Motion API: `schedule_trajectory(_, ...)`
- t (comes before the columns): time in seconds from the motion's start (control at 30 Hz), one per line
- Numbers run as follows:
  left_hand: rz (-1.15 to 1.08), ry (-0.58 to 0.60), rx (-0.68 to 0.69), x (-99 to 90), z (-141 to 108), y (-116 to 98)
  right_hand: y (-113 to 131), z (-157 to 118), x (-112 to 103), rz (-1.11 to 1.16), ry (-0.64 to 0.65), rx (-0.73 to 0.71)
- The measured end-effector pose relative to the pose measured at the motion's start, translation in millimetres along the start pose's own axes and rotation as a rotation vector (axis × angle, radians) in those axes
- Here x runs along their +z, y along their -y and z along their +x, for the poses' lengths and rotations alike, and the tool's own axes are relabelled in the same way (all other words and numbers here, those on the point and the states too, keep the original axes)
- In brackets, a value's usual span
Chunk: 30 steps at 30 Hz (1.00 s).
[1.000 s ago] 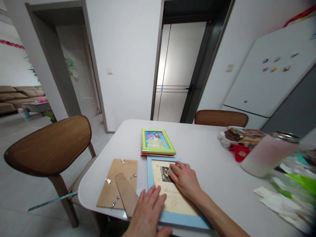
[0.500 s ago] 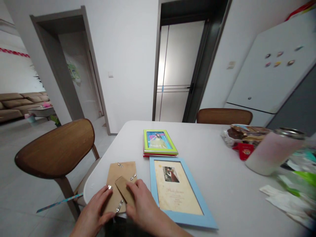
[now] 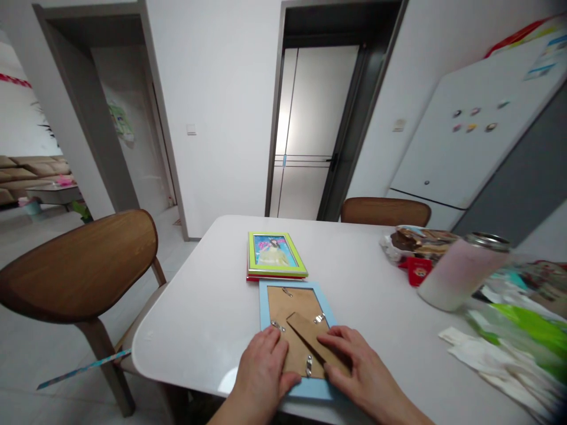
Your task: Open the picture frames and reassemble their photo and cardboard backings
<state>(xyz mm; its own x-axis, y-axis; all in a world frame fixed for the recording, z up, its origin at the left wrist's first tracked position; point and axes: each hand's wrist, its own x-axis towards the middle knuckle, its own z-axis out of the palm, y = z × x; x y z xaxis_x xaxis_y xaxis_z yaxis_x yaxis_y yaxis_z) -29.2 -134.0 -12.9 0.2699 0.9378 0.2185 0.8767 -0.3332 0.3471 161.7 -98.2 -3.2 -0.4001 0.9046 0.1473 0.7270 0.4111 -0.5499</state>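
A brown backing board [image 3: 297, 304] with several metal clips and a slanting stand leg [image 3: 310, 333] lies over the back of the light blue photo frame [image 3: 264, 304]. Along the board's left edge, my left hand [image 3: 264, 369] grips it, fingertips beside a clip and thumb near the bottom. My right hand [image 3: 361, 366] is closed round the right side of the board, with its fingers and thumb on the stand leg. The frame's blue border shows around the board; whether the board sits fully inside it I cannot tell.
Behind the blue frame lies a green picture frame [image 3: 301, 267] on top of a red one. To the right stand a pink-white tumbler [image 3: 463, 271], a red packet [image 3: 419, 271], food packaging [image 3: 425, 239] and crumpled tissues [image 3: 491, 360]. A wooden chair [image 3: 88, 265] is at left.
The backing board has moved right, from the table beside the blue frame onto it, with both hands. The print that showed in the frame is now covered. The view has shifted slightly right.
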Motion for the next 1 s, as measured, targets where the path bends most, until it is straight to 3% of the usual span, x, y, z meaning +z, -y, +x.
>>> schedule_trajectory(0.23,-0.096,0.077,-0.041,-7.3,-3.1,1.7,-17.1,1.0,15.2,-0.098,-0.038,-0.099)
schedule_trajectory(0.33,-0.145,0.07,0.004,-6.4,-9.1,2.3,-23.3,9.6,15.0,-0.118,-0.075,-0.145)
schedule_trajectory(0.47,-0.172,0.092,0.085,0.0,-13.5,3.0,-29.2,32.0,13.1,-0.26,-0.163,-0.102)
schedule_trajectory(0.6,-0.145,0.095,0.056,3.6,-13.6,3.3,-29.3,43.7,11.7,-0.36,-0.132,-0.077)
schedule_trajectory(0.87,-0.145,0.101,0.045,2.3,-16.9,3.1,-33.3,30.5,12.1,-0.309,-0.144,-0.106)
schedule_trajectory(1.0,-0.147,0.092,0.039,1.5,-18.4,4.4,-23.6,18.1,13.3,-0.318,-0.166,-0.155)
